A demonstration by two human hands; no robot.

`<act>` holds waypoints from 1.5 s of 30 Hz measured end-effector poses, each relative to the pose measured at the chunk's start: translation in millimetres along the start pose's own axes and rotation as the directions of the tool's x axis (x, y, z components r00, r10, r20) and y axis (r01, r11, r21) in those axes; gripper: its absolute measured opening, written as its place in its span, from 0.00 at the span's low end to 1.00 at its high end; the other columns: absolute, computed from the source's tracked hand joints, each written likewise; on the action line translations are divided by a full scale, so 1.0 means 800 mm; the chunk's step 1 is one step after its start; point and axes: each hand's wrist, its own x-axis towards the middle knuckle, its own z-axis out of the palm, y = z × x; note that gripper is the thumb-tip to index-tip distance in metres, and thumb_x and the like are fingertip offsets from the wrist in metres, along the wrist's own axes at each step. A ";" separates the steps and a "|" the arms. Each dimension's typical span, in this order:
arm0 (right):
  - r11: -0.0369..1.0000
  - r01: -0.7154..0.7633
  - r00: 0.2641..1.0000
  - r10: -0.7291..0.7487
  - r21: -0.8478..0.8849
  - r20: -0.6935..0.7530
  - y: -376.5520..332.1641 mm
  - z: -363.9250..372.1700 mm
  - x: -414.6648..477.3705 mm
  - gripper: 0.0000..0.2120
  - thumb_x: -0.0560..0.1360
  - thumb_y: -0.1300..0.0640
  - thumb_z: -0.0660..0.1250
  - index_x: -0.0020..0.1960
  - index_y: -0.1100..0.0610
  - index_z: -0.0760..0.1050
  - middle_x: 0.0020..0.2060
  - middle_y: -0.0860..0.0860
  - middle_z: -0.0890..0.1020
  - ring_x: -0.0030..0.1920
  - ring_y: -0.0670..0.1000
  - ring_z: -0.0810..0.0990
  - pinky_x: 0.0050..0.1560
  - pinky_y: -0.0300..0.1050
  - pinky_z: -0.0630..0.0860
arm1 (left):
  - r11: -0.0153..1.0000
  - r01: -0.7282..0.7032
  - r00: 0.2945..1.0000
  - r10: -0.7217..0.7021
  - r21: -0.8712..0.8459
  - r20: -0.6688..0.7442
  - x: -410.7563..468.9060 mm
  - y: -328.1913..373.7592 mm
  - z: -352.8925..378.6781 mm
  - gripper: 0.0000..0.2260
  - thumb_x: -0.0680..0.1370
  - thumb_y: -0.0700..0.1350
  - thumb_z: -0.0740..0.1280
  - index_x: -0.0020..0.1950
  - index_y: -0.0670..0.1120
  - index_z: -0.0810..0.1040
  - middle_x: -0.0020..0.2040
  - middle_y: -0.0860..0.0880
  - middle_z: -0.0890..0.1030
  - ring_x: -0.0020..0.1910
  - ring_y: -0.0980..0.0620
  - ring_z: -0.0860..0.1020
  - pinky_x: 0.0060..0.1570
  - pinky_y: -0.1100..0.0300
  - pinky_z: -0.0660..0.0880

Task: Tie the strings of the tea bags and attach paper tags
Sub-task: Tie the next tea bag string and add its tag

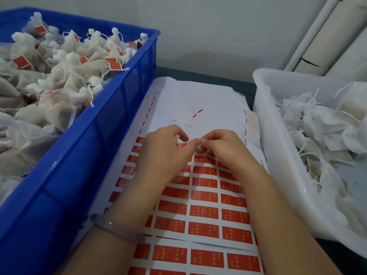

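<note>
Meeting fingertip to fingertip above the tag sheet point(204, 197), the left hand point(164, 151) and right hand point(222, 149) curl their fingers and pinch one small red tag point(183, 144) between them. Tagged tea bags point(65, 76) fill the blue crate point(111, 120) at left; untagged tea bags point(317, 124) lie in the white tub point(278, 155) at right.
</note>
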 end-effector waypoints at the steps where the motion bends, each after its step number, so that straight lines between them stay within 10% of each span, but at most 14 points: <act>1: 1.000 0.001 1.000 -0.001 -0.007 -0.003 0.000 0.000 0.000 0.06 0.77 0.56 0.63 0.46 0.52 0.78 0.35 0.43 0.82 0.36 0.41 0.80 0.34 0.34 0.70 | 0.998 -0.004 1.000 0.003 0.069 0.021 0.003 0.001 0.003 0.16 0.72 0.63 0.65 0.51 0.54 0.79 0.47 0.53 0.82 0.31 0.61 0.71 0.28 0.71 0.64; 15: 0.999 0.015 1.000 -0.015 0.047 0.003 0.001 -0.001 -0.001 0.04 0.76 0.57 0.64 0.45 0.52 0.78 0.35 0.45 0.83 0.38 0.42 0.80 0.38 0.37 0.71 | 0.988 0.152 0.943 -0.135 -0.034 0.303 0.020 0.000 0.002 0.09 0.74 0.49 0.67 0.33 0.53 0.75 0.32 0.55 0.77 0.31 0.58 0.76 0.27 0.68 0.65; 30: 0.999 0.017 1.000 -0.017 0.042 0.000 0.002 -0.002 0.000 0.05 0.76 0.55 0.65 0.43 0.50 0.78 0.32 0.41 0.82 0.32 0.38 0.79 0.34 0.33 0.68 | 0.969 0.240 0.904 -0.200 -0.059 0.377 0.021 0.007 -0.006 0.09 0.75 0.49 0.67 0.34 0.56 0.73 0.34 0.57 0.77 0.32 0.58 0.76 0.20 0.71 0.66; 40: 0.999 0.024 0.999 -0.024 0.022 -0.031 0.002 -0.001 0.004 0.05 0.74 0.57 0.66 0.40 0.49 0.78 0.38 0.43 0.81 0.40 0.41 0.77 0.34 0.34 0.67 | 0.873 0.463 0.818 -0.355 -0.153 0.453 0.018 0.008 -0.029 0.04 0.72 0.48 0.69 0.44 0.50 0.78 0.36 0.49 0.80 0.35 0.52 0.78 0.35 0.59 0.76; 45: 0.999 0.046 0.998 -0.047 -0.017 -0.038 0.007 0.001 0.004 0.04 0.75 0.55 0.65 0.45 0.48 0.78 0.38 0.38 0.77 0.38 0.38 0.74 0.34 0.31 0.64 | 0.728 0.616 0.721 -0.366 -0.302 0.589 0.020 0.014 -0.046 0.11 0.75 0.38 0.67 0.34 0.42 0.71 0.16 0.52 0.69 0.15 0.56 0.68 0.21 0.68 0.67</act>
